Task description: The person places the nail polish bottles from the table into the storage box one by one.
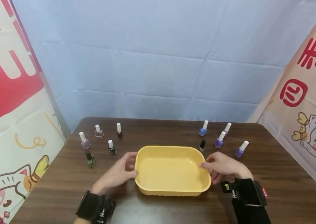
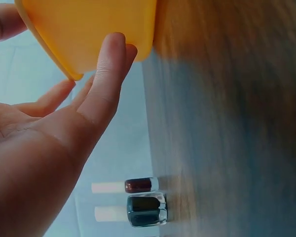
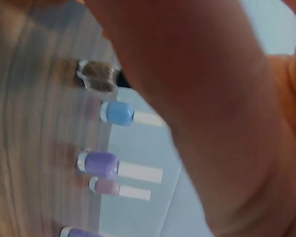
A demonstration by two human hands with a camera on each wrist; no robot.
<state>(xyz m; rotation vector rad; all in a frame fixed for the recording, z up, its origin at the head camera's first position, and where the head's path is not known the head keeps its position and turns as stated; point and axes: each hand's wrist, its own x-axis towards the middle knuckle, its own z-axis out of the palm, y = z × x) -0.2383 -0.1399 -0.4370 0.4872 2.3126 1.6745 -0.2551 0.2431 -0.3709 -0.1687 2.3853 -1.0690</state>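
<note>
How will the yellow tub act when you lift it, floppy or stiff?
The yellow tub would probably stay stiff, because its walls hold their shape. It seems light for its size: thin-rimmed and empty. Its smooth, shiny inside might feel slippery.

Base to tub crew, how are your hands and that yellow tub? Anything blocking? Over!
Left hand and right hand gripping opposite ends. Yellow tub open side up, nothing inside. Possible snag: black-capped bottle close behind its far right corner.

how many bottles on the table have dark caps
2: a green bottle on the left, and a brown bottle beyond the far right corner of the yellow tray. The tray might hide more.
</note>
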